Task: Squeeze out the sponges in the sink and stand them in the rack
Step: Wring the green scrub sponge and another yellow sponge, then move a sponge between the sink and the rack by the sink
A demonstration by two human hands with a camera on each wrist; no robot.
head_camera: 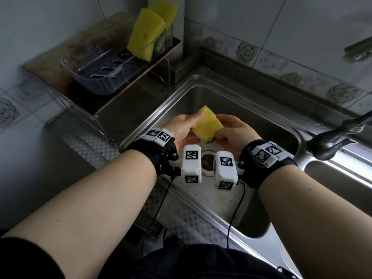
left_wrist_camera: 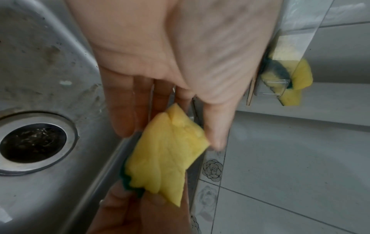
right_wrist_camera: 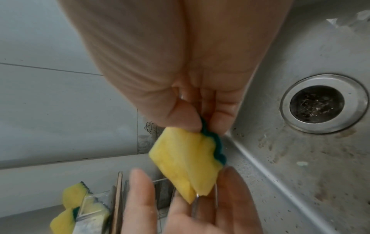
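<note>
The right hand (head_camera: 231, 131) pinches the sponge (head_camera: 207, 124) by its near end; its long axis points away towards the rack (head_camera: 96, 77), far left. The left hand (head_camera: 182, 125) is nearer, fingers straight against the sponge.

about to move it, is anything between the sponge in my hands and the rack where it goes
Nothing visible blocks the way. The sponge is held over the sink between the right hand and left hand; the rack sits up-left, two sponges at its far end.
</note>
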